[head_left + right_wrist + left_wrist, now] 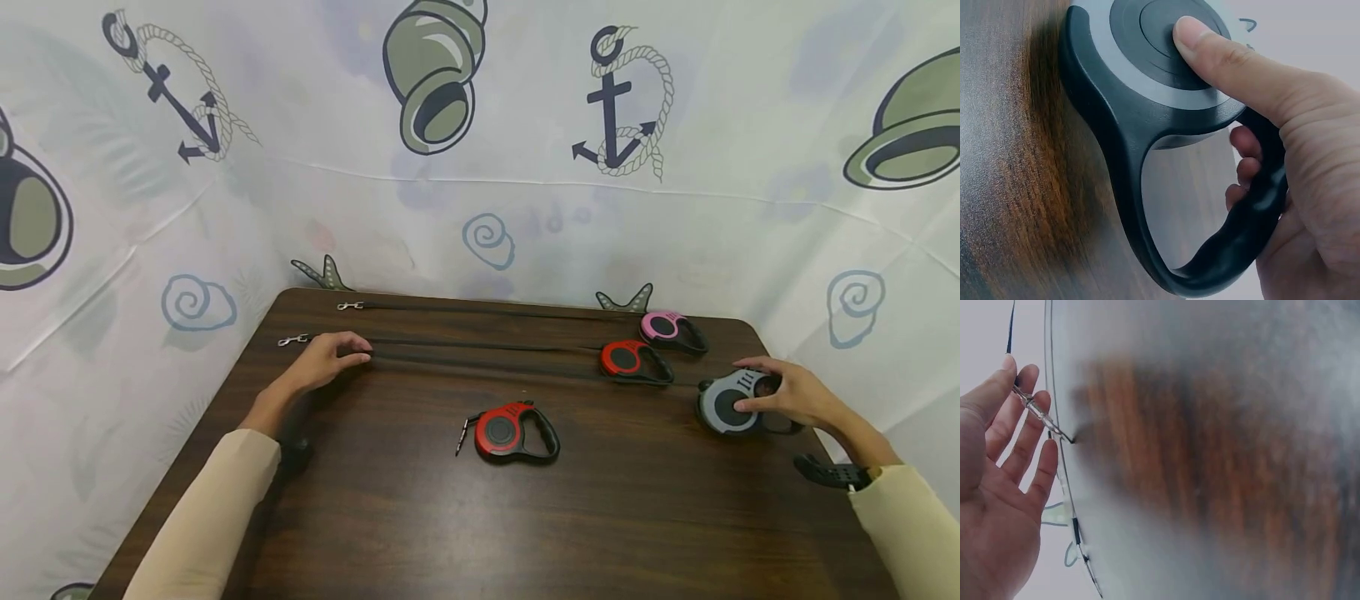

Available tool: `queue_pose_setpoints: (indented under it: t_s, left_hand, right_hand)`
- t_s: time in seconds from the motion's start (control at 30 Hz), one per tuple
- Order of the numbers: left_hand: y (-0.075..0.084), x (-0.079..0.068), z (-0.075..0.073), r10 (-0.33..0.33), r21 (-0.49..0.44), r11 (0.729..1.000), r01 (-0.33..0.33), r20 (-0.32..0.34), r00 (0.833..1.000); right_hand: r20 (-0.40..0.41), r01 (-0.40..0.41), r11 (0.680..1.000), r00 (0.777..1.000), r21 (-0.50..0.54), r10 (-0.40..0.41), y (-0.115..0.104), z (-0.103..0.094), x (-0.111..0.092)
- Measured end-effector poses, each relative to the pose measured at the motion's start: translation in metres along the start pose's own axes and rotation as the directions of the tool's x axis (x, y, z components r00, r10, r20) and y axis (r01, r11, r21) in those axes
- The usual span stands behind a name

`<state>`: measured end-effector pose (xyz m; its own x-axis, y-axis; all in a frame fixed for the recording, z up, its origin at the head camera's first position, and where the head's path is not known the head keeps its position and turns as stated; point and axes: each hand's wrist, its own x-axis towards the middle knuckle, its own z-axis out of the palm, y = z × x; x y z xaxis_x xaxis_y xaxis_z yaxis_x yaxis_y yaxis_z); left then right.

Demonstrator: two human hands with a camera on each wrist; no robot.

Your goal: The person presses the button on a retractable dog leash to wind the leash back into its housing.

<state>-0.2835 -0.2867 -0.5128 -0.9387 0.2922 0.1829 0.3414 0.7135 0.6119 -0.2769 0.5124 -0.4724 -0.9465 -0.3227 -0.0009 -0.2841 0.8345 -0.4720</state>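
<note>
My right hand [798, 396] grips a grey retractable dog leash [726, 402] near the right edge of the table. In the right wrist view, the thumb rests on its dark round centre [1160, 37], with the other fingers curled around the black handle [1222, 250]. A dark strap [487, 365] runs left from this leash to my left hand [330, 360]. There, thumb and index finger pinch the strap's end just above a silver snap hook [1036, 411], which hangs across the fingers in the left wrist view. The head view hides this hook behind the hand.
Beyond the held strap lie a red leash [622, 358] and a pink leash [660, 325], both drawn out leftward to silver hooks [292, 340]. Another red leash [501, 432], its strap wound in, rests mid-table. Patterned cloth [525, 233] surrounds the brown table [600, 525].
</note>
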Motion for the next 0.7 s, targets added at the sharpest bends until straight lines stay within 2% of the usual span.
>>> queue_pose_setpoints:
  t_s: [0.23, 0.57, 0.7]
  left_hand:
    - [0.0, -0.004, -0.005, 0.002, -0.017, 1.0, -0.002, 0.004, 1.0]
    - [0.009, -0.013, -0.019, 0.017, -0.026, 1.0, -0.015, 0.049, 0.999]
    - [0.011, -0.015, -0.023, 0.021, -0.015, 1.0, -0.021, 0.045, 0.999]
  right_hand:
    - [-0.047, 0.048, 0.997, 0.998, 0.066, -0.045, -0.004, -0.002, 0.001]
    - [-0.039, 0.042, 0.991, 0.999, 0.129, -0.037, -0.005, -0.004, 0.003]
    - [-0.034, 0.043, 0.988, 0.999, 0.149, -0.038, -0.003, -0.005, 0.002]
